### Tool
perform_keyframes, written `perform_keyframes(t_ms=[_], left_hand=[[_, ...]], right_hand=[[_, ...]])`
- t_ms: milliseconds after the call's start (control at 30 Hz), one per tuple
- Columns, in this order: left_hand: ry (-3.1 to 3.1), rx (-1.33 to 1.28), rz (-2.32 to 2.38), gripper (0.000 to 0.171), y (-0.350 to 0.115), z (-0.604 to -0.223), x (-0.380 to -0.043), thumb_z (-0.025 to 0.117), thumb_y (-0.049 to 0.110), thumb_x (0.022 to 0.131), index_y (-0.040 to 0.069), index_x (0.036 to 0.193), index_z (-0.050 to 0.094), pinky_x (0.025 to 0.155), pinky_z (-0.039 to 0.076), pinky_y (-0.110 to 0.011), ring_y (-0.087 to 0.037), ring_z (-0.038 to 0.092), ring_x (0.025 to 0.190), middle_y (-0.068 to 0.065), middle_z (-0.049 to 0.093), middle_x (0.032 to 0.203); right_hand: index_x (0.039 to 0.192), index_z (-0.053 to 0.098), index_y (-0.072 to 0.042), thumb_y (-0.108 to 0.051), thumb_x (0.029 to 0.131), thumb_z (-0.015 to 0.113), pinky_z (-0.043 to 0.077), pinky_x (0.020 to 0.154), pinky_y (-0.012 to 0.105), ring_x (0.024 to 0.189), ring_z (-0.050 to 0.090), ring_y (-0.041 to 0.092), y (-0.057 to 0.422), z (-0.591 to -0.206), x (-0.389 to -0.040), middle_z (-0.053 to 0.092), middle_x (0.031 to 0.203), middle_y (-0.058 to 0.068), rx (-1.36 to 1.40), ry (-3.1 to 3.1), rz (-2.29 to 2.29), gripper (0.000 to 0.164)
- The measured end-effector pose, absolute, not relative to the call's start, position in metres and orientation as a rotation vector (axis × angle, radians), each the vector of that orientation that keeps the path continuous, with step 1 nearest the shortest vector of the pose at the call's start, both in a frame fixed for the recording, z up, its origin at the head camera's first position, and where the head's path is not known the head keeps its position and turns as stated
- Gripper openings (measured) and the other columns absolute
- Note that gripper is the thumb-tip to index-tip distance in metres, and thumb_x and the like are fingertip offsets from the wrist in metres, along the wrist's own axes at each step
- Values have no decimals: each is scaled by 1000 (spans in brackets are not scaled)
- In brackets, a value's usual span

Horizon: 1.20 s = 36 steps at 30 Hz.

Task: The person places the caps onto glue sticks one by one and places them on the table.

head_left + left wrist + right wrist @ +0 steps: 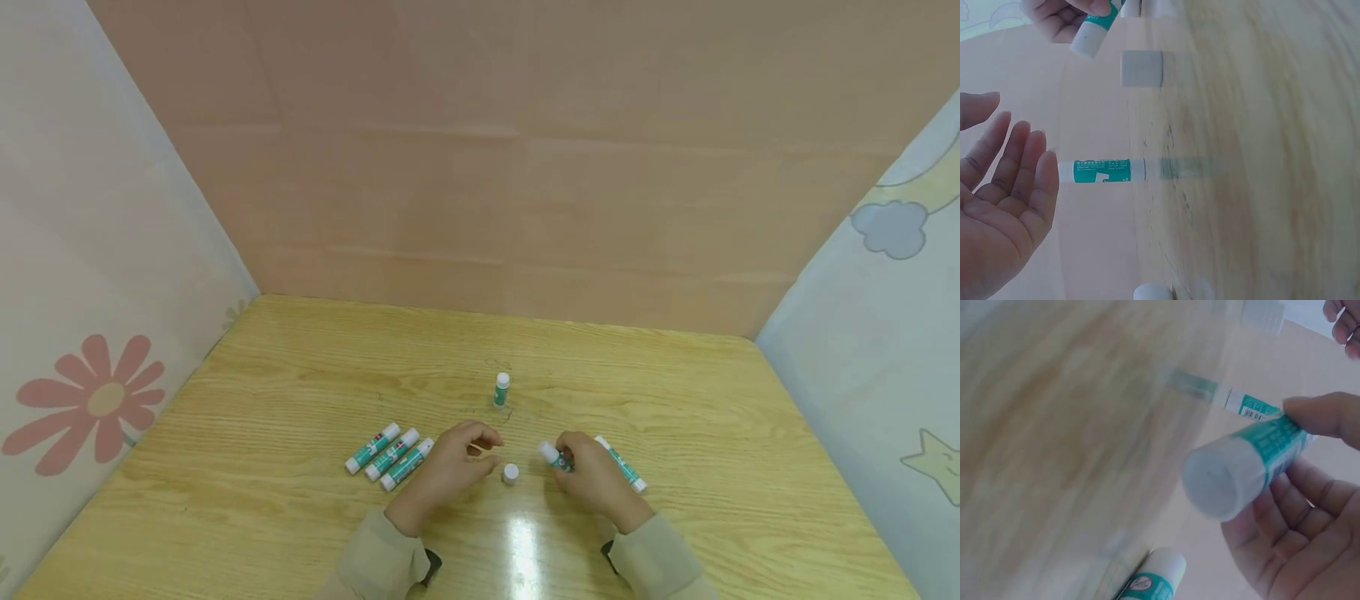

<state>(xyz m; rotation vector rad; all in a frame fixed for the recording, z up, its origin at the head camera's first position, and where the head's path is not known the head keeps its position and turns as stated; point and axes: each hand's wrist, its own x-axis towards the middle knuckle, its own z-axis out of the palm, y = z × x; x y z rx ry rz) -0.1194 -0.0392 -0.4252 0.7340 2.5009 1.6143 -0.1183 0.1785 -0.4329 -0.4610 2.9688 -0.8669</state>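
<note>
My right hand pinches a glue stick, white at its ends with a green label, between thumb and fingers. It is tilted, with one white end toward the left hand. My left hand is held with its fingers loosely bent and nothing in them. Just beside its thumb, a short white cap stands on the table; it also shows as a pale block in the left wrist view. Farther back, another glue stick stands upright.
Three glue sticks lie side by side on the wooden table, left of the left hand. Another glue stick lies beyond the right hand. Fabric walls enclose the back and sides.
</note>
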Motion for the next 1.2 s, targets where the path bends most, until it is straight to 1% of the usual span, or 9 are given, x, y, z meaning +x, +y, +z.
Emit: perform_keyframes(t_ms=[100,300,433,633,867,1033,1200], left_hand=[[2501,740,1607,16,-40,-425,-119,59,5,80,1,96,57,77,44,-32,-23,52,89,-7,56,96],[2488,763,1613,17,-41,-425,-120,58,5,81,-1,96,56,77,44,-34,-23,52,88,-10,56,97],[2497,765,1617,16,-41,-426,-121,59,5,81,0,95,57,76,44,-33,-21,52,87,-9,56,95],[2501,746,1607,15,-41,-425,-121,59,6,81,1,95,57,75,44,-28,-19,52,87,-5,56,95],[2487,752,1632,16,-41,-425,-120,59,7,81,1,96,57,76,43,-27,-20,52,88,-7,56,96],[2480,742,1640,16,-42,-425,-119,59,7,81,2,96,57,76,43,-28,-19,51,88,-3,55,96],[2479,740,1642,15,-42,-425,-120,58,7,81,2,96,57,76,43,-28,-20,51,88,-4,55,96]], right_hand=[[82,55,-1,0,69,67,45,56,24,64,49,11,181,-435,-119,53,75,1,-428,2981,-840,17],[81,55,0,1,69,67,47,58,26,64,50,12,185,-435,-120,53,76,2,-426,2980,-815,17],[82,55,1,3,70,66,47,58,26,65,50,13,186,-435,-120,53,76,4,-416,2977,-807,17],[82,55,0,2,70,65,46,56,27,64,49,12,188,-434,-118,53,76,3,-403,2985,-798,16],[80,53,0,-1,72,63,40,50,25,57,42,12,191,-433,-118,47,70,1,-338,2966,-742,13],[82,54,0,-1,72,64,44,54,27,59,45,13,191,-432,-117,51,73,3,-332,2951,-734,14],[81,54,0,2,71,64,46,57,30,61,47,13,193,-433,-117,53,75,5,-309,2944,-738,13]])
